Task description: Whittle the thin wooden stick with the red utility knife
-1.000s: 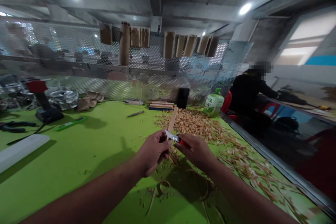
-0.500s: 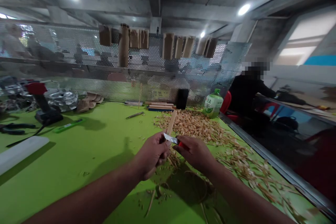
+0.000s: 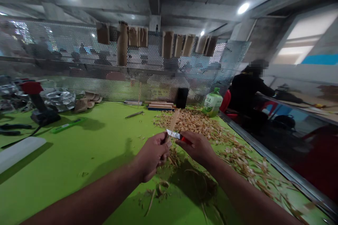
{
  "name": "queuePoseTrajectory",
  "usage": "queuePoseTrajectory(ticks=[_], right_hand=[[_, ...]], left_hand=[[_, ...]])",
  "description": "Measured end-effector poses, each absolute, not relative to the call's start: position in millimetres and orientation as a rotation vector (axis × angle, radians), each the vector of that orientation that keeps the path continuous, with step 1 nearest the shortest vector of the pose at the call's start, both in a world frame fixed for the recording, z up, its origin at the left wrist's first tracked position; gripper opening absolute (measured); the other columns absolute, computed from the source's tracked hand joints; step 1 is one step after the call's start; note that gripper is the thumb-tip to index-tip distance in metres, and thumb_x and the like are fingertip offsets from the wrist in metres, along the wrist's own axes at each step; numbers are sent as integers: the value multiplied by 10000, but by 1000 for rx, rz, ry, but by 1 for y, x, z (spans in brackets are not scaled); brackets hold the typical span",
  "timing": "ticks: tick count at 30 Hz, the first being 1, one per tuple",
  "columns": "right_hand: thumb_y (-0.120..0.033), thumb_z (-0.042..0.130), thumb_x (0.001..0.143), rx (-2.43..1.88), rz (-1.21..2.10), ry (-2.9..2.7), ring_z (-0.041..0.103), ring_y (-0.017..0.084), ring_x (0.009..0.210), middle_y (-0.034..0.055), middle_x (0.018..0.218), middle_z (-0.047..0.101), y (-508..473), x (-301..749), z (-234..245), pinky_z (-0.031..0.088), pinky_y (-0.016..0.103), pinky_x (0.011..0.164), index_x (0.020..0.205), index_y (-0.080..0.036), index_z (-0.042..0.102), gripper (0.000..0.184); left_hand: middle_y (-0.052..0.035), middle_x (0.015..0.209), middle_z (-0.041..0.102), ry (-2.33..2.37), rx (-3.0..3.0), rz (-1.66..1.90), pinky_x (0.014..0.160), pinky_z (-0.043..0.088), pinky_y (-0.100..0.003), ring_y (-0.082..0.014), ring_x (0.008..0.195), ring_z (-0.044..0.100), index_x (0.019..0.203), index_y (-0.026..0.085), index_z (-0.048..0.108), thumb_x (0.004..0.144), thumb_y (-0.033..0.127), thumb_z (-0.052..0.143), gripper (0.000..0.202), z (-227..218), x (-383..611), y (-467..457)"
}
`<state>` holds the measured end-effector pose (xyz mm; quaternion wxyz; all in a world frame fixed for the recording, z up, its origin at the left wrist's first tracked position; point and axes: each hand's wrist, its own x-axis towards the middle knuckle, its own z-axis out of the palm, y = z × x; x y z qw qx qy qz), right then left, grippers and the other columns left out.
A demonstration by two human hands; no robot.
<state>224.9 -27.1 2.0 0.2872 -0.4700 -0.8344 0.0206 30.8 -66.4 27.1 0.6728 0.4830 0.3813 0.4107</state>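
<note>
My left hand (image 3: 154,154) is closed around the near end of a flat, light-coloured strip of wood or bamboo (image 3: 174,120), which points away from me over the table. In my right hand (image 3: 199,146) is a red-handled utility knife (image 3: 174,134), its blade lying across the strip just beyond my left fingers. Part of the knife's handle is hidden in my palm. Past the strip, a heap of curled shavings (image 3: 195,122) spreads over the green table (image 3: 105,147).
At the left stand a cordless drill (image 3: 39,103), a green cutter (image 3: 68,125) and a white block (image 3: 22,153). A green bottle (image 3: 212,102) and a dark phone-like slab (image 3: 182,97) are at the back. A person (image 3: 248,88) sits at the right.
The knife blade has moved slightly up and away along the strip, with my right hand turning a little. My left hand keeps its hold. The whole view has shifted slightly.
</note>
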Motion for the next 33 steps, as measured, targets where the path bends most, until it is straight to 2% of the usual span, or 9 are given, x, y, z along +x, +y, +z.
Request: queuePoseTrajectory(ticks=[5, 10, 13, 16, 21, 26, 33], right_hand=[[-492, 503, 874, -1345, 104, -2023, 480, 133, 584, -3, 639, 550, -2, 249, -2, 308, 239, 543, 772, -196, 609, 331], [-544, 442, 839, -1603, 155, -1663, 386, 122, 487, -33, 496, 407, 32, 298, -1, 238, 253, 476, 580, -203, 483, 430], [-560, 437, 843, -1580, 141, -1635, 367, 116, 493, -40, 496, 381, 31, 300, 1, 237, 251, 478, 567, -209, 422, 446], [-545, 447, 856, -1486, 135, -1730, 391, 119, 524, -38, 530, 400, 20, 281, -1, 259, 242, 490, 602, -205, 449, 424], [-471, 482, 882, -1284, 130, -2026, 482, 133, 600, -6, 647, 546, 0, 250, -7, 336, 239, 566, 787, -187, 604, 323], [-474, 495, 904, -1194, 84, -2234, 519, 144, 632, 18, 694, 592, -14, 236, -6, 353, 248, 598, 834, -182, 621, 325], [-481, 477, 922, -1212, 22, -2225, 534, 146, 640, 29, 725, 607, -18, 235, -1, 349, 246, 587, 876, -183, 626, 336]], left_hand=[[55, 661, 399, 804, 1048, 877, 426, 232, -163, -49, 500, 292, 1304, 166, 505, 874, 191, 544, 432, 23, 31, -74], [52, 642, 429, 701, 1116, 695, 442, 281, -175, -55, 493, 334, 1398, 212, 447, 860, 228, 592, 558, 22, 34, -85], [54, 650, 434, 749, 1084, 817, 425, 263, -165, -48, 482, 317, 1417, 194, 417, 861, 186, 574, 578, 21, 34, -79], [61, 637, 424, 821, 1060, 918, 420, 262, -155, -48, 481, 319, 1436, 178, 384, 859, 159, 564, 605, 17, 31, -68], [55, 646, 466, 850, 1071, 959, 431, 304, -163, -54, 485, 378, 1445, 201, 378, 837, 205, 608, 650, 14, 31, -63], [70, 622, 436, 839, 1055, 934, 411, 269, -168, -50, 454, 355, 1372, 177, 465, 806, 221, 636, 592, 18, 34, -64], [73, 645, 381, 763, 1029, 923, 412, 181, -168, -42, 470, 283, 1380, 210, 459, 825, 225, 620, 578, 16, 30, -65]])
